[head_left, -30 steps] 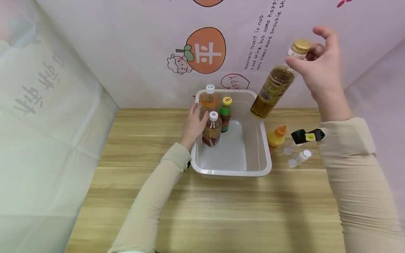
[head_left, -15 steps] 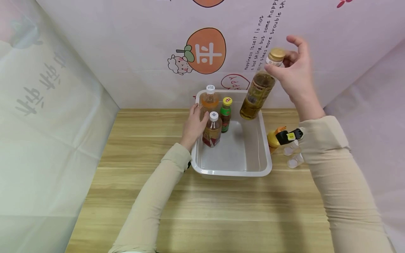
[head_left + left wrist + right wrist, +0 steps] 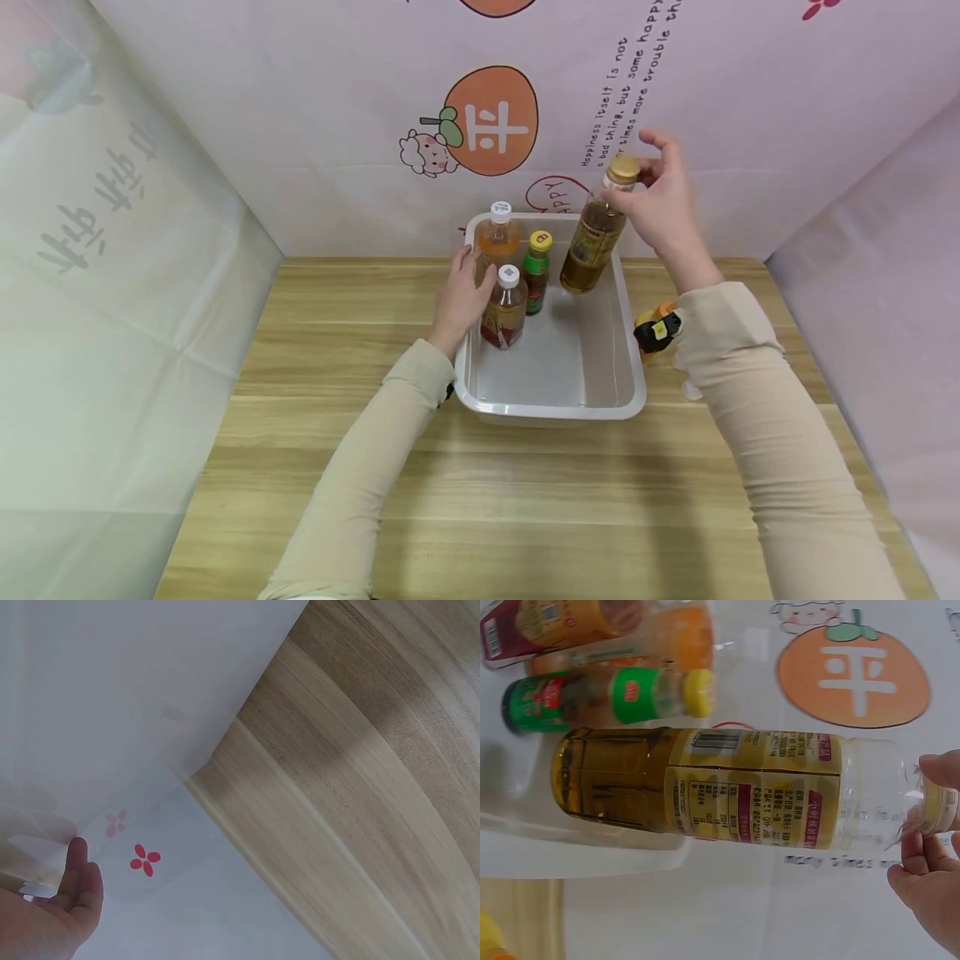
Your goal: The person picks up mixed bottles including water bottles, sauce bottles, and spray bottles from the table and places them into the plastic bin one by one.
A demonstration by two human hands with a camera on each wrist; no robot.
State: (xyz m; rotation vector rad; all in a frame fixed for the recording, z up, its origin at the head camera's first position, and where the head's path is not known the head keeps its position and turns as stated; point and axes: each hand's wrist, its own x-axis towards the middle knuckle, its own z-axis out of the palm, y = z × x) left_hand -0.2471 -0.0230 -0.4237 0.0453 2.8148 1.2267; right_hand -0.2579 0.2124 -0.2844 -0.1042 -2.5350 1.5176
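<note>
In the head view my right hand (image 3: 663, 204) pinches a tall cooking-oil bottle (image 3: 592, 242) near its gold cap. The bottle leans, its base inside the back right of a grey-white plastic tub (image 3: 551, 412). The right wrist view shows its yellow label (image 3: 754, 787) and the fingers (image 3: 922, 862) at its neck. My left hand (image 3: 459, 300) rests over the tub's left rim, fingers fairly straight, thumb close to a white-capped bottle (image 3: 504, 312). Behind that stands a bottle of orange drink (image 3: 498, 242). A yellow-capped sauce bottle (image 3: 536, 275) with a green neck label is beside them.
Right of the tub, a yellow squeeze bottle (image 3: 643, 320) is partly hidden by the right wrist strap. A small clear container (image 3: 692, 390) shows beside the right sleeve. The tub stands on a wooden table (image 3: 525, 508) against a printed wall sheet (image 3: 337, 125).
My right hand has carried the oil bottle left and down, from beyond the tub's right rim to inside its back right part. My left hand has stayed in place.
</note>
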